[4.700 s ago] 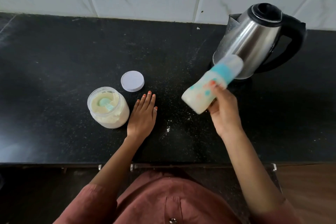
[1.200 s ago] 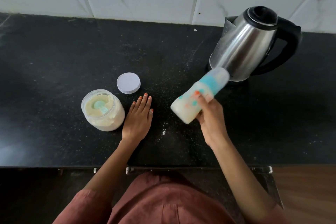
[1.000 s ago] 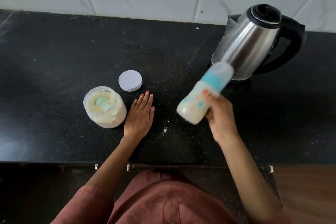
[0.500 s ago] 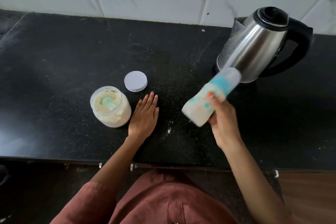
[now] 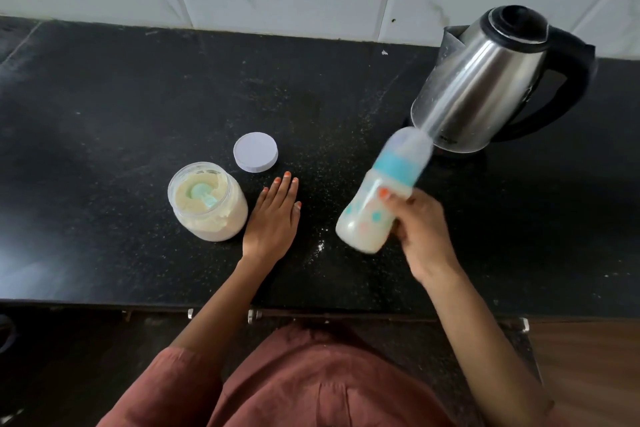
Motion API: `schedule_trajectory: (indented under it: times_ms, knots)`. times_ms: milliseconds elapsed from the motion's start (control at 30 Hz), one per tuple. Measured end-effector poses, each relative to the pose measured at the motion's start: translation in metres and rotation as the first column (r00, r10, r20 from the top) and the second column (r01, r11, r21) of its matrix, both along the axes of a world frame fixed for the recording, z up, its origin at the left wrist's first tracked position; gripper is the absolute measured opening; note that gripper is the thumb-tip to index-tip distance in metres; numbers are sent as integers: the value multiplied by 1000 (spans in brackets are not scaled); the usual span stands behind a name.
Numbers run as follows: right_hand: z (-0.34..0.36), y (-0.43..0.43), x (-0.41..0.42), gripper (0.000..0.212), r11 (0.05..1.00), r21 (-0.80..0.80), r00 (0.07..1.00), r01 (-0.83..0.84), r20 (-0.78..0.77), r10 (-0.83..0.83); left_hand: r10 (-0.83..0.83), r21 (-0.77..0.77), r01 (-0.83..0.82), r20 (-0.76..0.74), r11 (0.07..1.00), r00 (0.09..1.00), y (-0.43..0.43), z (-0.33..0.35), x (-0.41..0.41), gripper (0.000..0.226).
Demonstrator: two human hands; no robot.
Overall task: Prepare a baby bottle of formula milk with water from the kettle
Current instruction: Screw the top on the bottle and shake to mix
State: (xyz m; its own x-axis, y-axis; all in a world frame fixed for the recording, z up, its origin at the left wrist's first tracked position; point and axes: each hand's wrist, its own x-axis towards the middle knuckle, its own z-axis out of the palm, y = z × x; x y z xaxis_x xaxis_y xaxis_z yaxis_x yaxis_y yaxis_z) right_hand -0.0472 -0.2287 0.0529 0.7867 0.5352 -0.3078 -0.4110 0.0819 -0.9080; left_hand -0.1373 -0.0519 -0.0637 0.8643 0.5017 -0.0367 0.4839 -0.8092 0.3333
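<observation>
Right hand [image 5: 420,229] wraps the capped, milk-filled bottle [image 5: 377,199] mid-body: probably light, smooth plastic, so the waist is the safest grip. Left hand [image 5: 273,215] lies flat, holding nothing.

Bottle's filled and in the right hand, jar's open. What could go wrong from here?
1. The right hand grips the tilted, blurred baby bottle by its lower half only; it could slip, or its cap end could knock the kettle just behind.
2. The formula jar stands open beside the flat left hand, its lid off on the counter; a nudge might spill powder.
</observation>
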Motion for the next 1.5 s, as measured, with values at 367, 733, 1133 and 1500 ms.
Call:
schedule_trajectory:
  times_ms: [367,733,1133,1500]
  knots:
    - [11,7,13,30,967,140,973,214,-116,-199,-2,6,2,5,1000,1000,0,1,0,49]
    - [9,10,2,34,962,137,960,237,-184,-210,-4,-9,4,-8,1000,1000,0,2,0,49]
    - [12,11,9,28,895,201,905,399,-242,-349,-7,-2,7,-11,1000,1000,1,1,0,49]
    - [17,9,7,34,862,245,894,443,-200,-402,-5,3,5,-7,1000,1000,0,2,0,49]
